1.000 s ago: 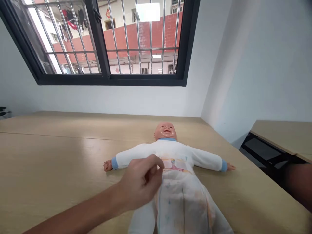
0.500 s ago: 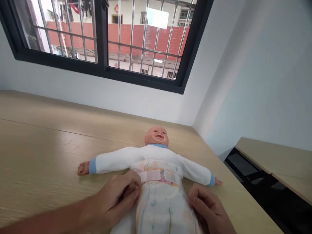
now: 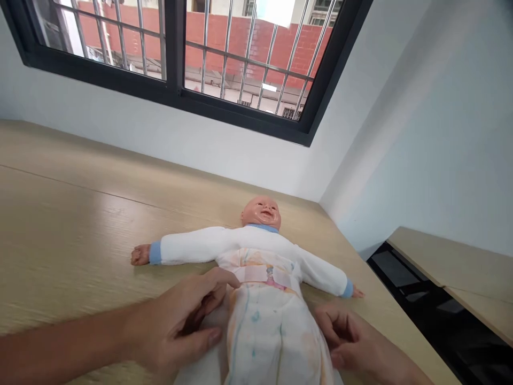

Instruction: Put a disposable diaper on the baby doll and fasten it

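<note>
A baby doll (image 3: pixel 262 212) in a white top with blue cuffs lies on its back, arms spread. Over its belly and hips sits a patterned diaper (image 3: pixel 266 315), with a waist tape strip (image 3: pixel 264 275) across the front. At the diaper's left side, my left hand (image 3: pixel 192 315) has its thumb and fingers apart, the index fingertip touching the diaper near the strip's end. My right hand (image 3: pixel 356 339) rests against the diaper's right edge, fingers bent and thumb apart from them. The tips of some fingers are hidden.
The doll lies on a light wooden tabletop (image 3: pixel 80 224). Behind is a white wall with a dark-framed barred window (image 3: pixel 244 107). To the right, past the table edge, stands a lower wooden unit with a black glossy side (image 3: pixel 425 299).
My left hand has gone from a closed pinch at the diaper's side to spread fingers. My right hand's thumb has moved away from its fingers. The view has tilted slightly down.
</note>
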The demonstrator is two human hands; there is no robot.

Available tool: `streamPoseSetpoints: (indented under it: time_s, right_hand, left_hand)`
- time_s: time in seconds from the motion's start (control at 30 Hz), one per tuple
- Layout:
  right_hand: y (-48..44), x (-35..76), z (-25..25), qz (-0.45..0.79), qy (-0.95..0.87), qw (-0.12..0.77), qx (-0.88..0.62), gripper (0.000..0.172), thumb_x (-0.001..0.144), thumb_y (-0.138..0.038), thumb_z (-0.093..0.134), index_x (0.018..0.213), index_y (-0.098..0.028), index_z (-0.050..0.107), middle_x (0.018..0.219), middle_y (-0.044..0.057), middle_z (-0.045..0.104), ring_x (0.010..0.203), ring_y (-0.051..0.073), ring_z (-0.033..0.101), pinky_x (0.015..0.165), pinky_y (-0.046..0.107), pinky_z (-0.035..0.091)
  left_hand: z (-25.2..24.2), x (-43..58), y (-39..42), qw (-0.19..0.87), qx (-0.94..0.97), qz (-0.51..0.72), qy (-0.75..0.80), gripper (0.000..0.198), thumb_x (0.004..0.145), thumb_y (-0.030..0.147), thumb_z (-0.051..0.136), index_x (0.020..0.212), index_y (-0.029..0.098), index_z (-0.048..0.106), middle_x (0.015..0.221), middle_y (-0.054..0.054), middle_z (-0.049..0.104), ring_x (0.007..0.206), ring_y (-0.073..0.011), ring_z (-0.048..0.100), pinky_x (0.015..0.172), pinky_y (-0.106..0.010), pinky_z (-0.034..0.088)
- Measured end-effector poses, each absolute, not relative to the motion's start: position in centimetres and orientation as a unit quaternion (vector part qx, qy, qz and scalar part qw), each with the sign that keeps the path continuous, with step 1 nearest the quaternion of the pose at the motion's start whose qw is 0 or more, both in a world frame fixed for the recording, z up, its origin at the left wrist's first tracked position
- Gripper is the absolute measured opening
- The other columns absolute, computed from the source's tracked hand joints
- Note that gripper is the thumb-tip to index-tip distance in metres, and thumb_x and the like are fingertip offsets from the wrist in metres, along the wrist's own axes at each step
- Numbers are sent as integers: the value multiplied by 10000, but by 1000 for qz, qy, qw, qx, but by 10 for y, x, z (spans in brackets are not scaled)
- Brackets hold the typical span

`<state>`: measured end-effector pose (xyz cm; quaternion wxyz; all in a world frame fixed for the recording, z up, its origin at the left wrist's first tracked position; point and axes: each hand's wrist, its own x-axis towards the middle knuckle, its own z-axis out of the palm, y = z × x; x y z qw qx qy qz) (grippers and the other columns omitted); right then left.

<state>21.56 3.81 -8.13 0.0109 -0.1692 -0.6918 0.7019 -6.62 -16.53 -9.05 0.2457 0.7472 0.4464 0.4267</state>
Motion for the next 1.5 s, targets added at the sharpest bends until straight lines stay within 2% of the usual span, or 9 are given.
streamPoseSetpoints:
  time_s: [0.23,0.43,0.53,0.73,0.9,1.03,1.13,1.27,1.5]
  right_hand:
    - [18,205,-82,681,-694,50,-228,522,673,-238,742,573,-180,232,568,-65,262,556,72,197,522,244,151]
    - [-1,199,-99,513,-790,137,-307,517,800,-492,588,563,-193,238,600,-30,199,599,105,211,540,264,187]
    - [1,202,-95,552,-766,112,-310,479,830,-534,568,590,-171,367,640,-12,292,633,112,285,562,244,239]
    - [18,210,-84,719,-649,38,-245,398,666,-300,707,607,-185,330,550,-65,314,488,58,230,471,224,151]
    - [2,199,-95,584,-721,139,-347,484,683,-330,696,576,-193,245,588,-49,239,585,86,215,528,229,186]
    - [-5,199,-102,521,-747,144,-387,454,704,-515,675,557,-170,420,638,3,429,681,143,399,621,252,336]
    - [1,205,-98,585,-693,115,-406,467,690,-605,722,743,-151,624,802,35,572,783,175,491,685,261,398]
    - [10,210,-89,665,-631,65,-394,432,652,-547,784,745,-154,629,600,-34,442,549,85,363,501,203,271]
    - [22,212,-81,672,-643,49,-365,347,694,-495,712,715,-155,648,457,-54,393,405,64,333,410,204,190]
  left_hand:
    - [-93,-64,-166,199,760,392,478,433,901,271,431,1316,226,315,786,22,391,642,-129,390,585,-249,342]
    - [-94,-62,-170,184,762,370,499,410,888,272,434,1286,214,361,861,-6,448,718,-148,433,644,-266,378]
    - [-94,-62,-169,183,762,367,500,389,892,274,427,1273,223,366,856,-2,444,707,-146,422,641,-267,379]
    - [-90,-60,-168,156,772,358,502,408,883,225,417,1286,238,351,843,1,471,699,-147,445,601,-256,366]
    - [-87,-58,-168,155,769,366,501,415,879,207,437,1286,217,357,853,-7,509,706,-143,467,606,-245,397]
    - [-85,-55,-168,142,765,378,502,388,866,191,447,1248,227,392,876,-2,528,725,-141,477,655,-252,423]
    - [-84,-52,-168,130,761,378,510,399,868,177,434,1258,245,385,944,-5,562,777,-147,510,709,-266,437]
    - [-83,-52,-168,128,769,365,510,357,898,176,399,1251,221,369,918,-16,572,743,-151,502,674,-269,414]
    - [-88,-54,-164,136,766,388,494,367,882,146,425,1242,192,379,766,25,491,623,-124,416,608,-259,345]
